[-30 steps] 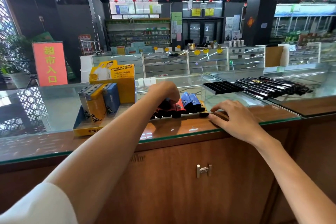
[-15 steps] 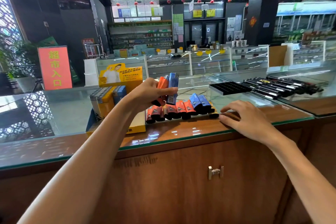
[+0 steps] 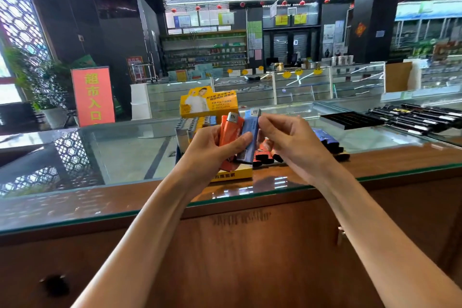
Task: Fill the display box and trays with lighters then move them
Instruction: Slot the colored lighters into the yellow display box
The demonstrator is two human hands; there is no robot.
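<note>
My left hand [image 3: 212, 152] grips an orange lighter [image 3: 231, 130] and a blue lighter [image 3: 250, 137] upright above the counter, thumb across their fronts. My right hand [image 3: 287, 137] has come up beside them, its fingertips touching the blue lighter's upper right side. Behind my hands stands the yellow display box [image 3: 208, 104], with lighters in its slots partly hidden by my left hand. A row of loose orange and blue lighters [image 3: 325, 140] lies on the glass, partly hidden behind my right hand.
A black slotted tray [image 3: 350, 120] and a row of long black lighters [image 3: 415, 117] lie at the right on the glass counter [image 3: 125, 152]. A wooden cabinet front runs below the counter edge. An orange sign [image 3: 92, 96] stands far left.
My left hand lifted two lighters from the row and drew them toward me. My right hand left the counter and rose to meet them. The camera shifted left.
</note>
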